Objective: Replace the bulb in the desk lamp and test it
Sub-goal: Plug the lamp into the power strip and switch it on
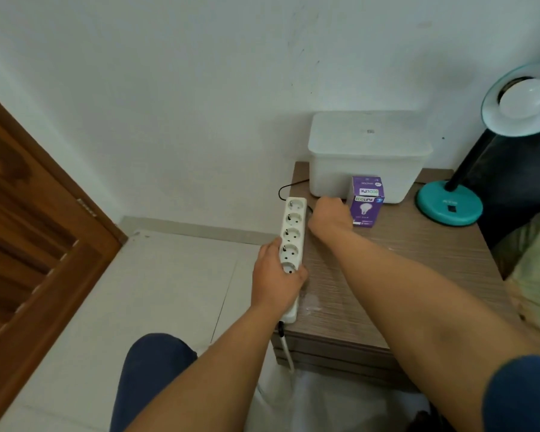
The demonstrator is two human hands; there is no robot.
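Note:
A teal desk lamp [449,207] stands at the back right of the wooden side table [402,269]. Its shade is tilted toward me and a white bulb [526,99] sits in it, unlit. A purple bulb box [367,202] stands upright near the middle back. A white power strip [292,229] with several empty sockets lies along the table's left edge. My left hand [275,275] grips the strip's near end. My right hand [331,213] is closed beside the strip's far end, over the lamp's black cord [286,188]; what it holds is hidden.
A white lidded plastic bin [368,154] stands against the wall behind the bulb box. A brown wooden door [35,232] is on the left and pale floor tiles lie below. Patterned fabric [533,269] borders the table's right side. The strip's white cable [287,350] hangs off the front edge.

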